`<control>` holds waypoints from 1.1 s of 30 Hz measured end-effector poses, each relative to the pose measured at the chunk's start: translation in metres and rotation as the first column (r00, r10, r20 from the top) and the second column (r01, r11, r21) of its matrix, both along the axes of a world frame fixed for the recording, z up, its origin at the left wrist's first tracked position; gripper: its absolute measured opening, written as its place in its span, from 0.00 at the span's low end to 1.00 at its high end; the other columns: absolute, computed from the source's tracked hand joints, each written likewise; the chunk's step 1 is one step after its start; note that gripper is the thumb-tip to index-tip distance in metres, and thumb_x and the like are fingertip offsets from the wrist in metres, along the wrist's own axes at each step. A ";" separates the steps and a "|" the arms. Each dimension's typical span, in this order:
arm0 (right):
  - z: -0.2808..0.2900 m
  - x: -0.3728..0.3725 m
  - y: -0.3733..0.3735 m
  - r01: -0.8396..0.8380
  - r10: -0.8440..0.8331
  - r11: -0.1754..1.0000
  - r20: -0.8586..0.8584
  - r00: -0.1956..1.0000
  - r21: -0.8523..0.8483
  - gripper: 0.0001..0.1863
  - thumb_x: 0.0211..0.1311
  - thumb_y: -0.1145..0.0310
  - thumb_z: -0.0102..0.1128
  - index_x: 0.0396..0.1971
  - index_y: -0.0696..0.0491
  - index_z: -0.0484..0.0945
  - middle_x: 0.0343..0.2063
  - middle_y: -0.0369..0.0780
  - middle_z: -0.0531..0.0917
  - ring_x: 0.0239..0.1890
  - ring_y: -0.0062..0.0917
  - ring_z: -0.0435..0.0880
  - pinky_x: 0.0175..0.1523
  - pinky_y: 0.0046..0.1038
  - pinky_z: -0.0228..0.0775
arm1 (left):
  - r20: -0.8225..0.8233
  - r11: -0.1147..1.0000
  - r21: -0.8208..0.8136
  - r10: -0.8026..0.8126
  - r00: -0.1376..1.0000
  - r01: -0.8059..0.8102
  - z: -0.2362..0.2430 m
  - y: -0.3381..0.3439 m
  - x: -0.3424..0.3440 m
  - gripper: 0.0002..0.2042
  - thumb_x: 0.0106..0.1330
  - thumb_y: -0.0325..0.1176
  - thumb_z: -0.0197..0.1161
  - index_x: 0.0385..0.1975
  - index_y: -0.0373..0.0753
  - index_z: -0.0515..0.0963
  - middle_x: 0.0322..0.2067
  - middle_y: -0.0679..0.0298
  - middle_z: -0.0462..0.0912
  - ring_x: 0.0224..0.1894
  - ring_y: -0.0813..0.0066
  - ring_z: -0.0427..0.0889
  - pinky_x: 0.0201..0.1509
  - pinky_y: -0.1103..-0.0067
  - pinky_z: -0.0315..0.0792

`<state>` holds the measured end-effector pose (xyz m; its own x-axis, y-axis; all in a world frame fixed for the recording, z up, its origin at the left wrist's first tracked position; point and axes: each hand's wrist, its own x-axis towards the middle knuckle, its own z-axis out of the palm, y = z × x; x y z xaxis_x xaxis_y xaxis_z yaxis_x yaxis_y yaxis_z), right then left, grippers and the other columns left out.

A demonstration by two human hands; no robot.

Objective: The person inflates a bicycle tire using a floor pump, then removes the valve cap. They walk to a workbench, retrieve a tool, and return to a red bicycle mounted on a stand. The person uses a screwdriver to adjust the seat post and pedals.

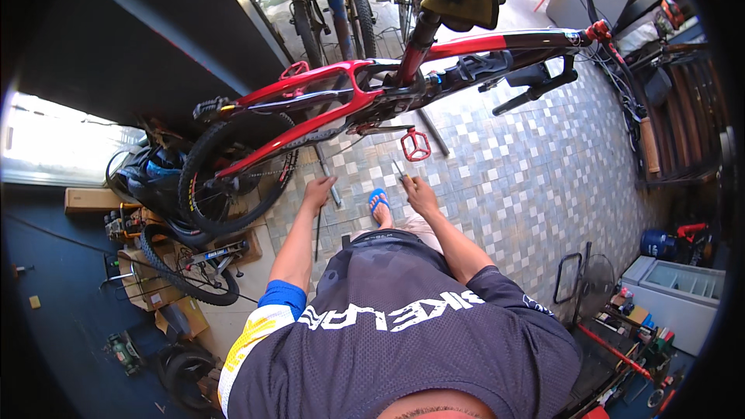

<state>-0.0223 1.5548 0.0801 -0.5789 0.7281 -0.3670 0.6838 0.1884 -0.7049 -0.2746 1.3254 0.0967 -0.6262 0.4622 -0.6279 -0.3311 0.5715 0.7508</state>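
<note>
A red-and-black mountain bike [363,91] spans the tiled floor [504,178], ahead of the person, its long axis running from lower left to upper right. Its rear wheel [188,178] lies toward the floor's left edge; its front end points right and slightly away, with the handlebar [617,58] near the brown slatted rack [683,109] along the right edge. The red platform pedal [417,145] hangs below the frame, ahead of the right hand [421,195]. That hand is closed, thumb and fingers pinching a slim screwdriver-like tool [398,168], whose shaft points away from the person and a little left, its tip apart from the bike. The left hand [318,192] is partly curled, just right of the rear tyre, beside a grey rod [326,174] and above a thin dark rod [317,237]; whether it grips either cannot be told. A dark tube [432,132] slants beyond the pedal. A blue flip-flop [378,199] shows on the floor between the hands, and bicycles [308,23] stand toward the far edge.
</note>
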 end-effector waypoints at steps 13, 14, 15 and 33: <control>-0.027 0.265 -0.074 0.087 -0.102 0.993 0.219 0.970 0.076 0.32 0.75 0.36 0.48 0.40 0.54 0.81 0.22 0.43 0.85 0.28 0.35 0.86 0.37 0.41 0.74 | 0.216 0.885 -0.465 0.102 0.971 0.010 -0.033 -0.293 0.243 0.18 0.70 0.43 0.69 0.53 0.38 0.86 0.19 0.64 0.77 0.15 0.73 0.68 0.17 0.71 0.60; -0.027 0.287 -0.086 0.088 -0.100 0.994 0.257 0.961 0.059 0.31 0.75 0.37 0.48 0.40 0.53 0.81 0.22 0.43 0.85 0.29 0.34 0.87 0.36 0.41 0.74 | 0.237 0.881 -0.472 0.114 0.965 0.012 -0.033 -0.302 0.258 0.19 0.70 0.44 0.69 0.53 0.38 0.86 0.19 0.64 0.76 0.15 0.73 0.67 0.17 0.71 0.60; -0.028 0.309 -0.099 0.094 -0.111 0.993 0.270 0.956 0.076 0.31 0.76 0.37 0.47 0.40 0.54 0.81 0.23 0.43 0.85 0.28 0.34 0.87 0.35 0.41 0.74 | 0.227 0.883 -0.469 0.095 0.969 0.024 -0.032 -0.309 0.268 0.19 0.70 0.44 0.69 0.53 0.38 0.86 0.19 0.64 0.76 0.15 0.74 0.67 0.17 0.71 0.60; -0.002 0.523 -0.425 0.600 -0.559 0.792 0.262 0.787 -0.111 0.27 0.77 0.44 0.51 0.46 0.58 0.78 0.21 0.42 0.85 0.19 0.29 0.85 0.26 0.35 0.76 | -0.313 0.764 -0.213 -0.644 0.698 0.609 0.011 -0.297 0.294 0.20 0.68 0.46 0.65 0.50 0.37 0.87 0.46 0.51 0.90 0.50 0.58 0.88 0.57 0.67 0.78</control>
